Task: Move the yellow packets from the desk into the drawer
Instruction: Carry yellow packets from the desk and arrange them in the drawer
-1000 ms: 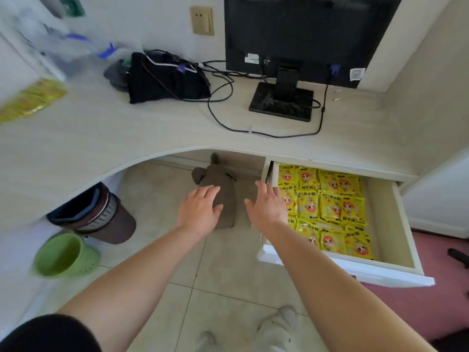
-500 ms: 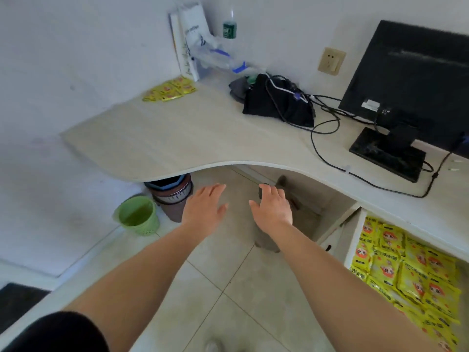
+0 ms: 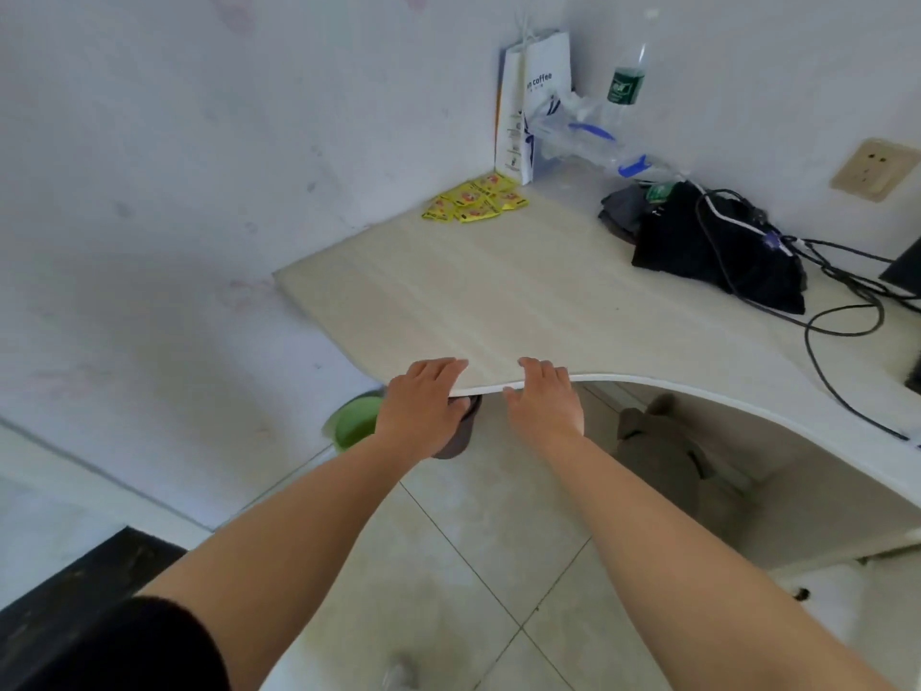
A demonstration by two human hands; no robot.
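Several yellow packets [image 3: 476, 198] lie in a small heap at the far left corner of the pale desk [image 3: 523, 291], against the wall. My left hand [image 3: 423, 406] and my right hand [image 3: 545, 401] reach forward side by side, fingers spread, over the desk's near curved edge. Both are empty and far short of the packets. The drawer is out of view to the right.
A white paper bag [image 3: 533, 99], a plastic bottle [image 3: 625, 77] and clear plastic wrap stand behind the packets. A black bag [image 3: 717, 246] with cables lies at the right. Under the desk are a green bin [image 3: 354, 423] and a brown plush toy [image 3: 663, 451].
The view has swung left, away from the open drawer toward the desk's far left corner. Both hands have moved up and forward from below the desk to its near edge.
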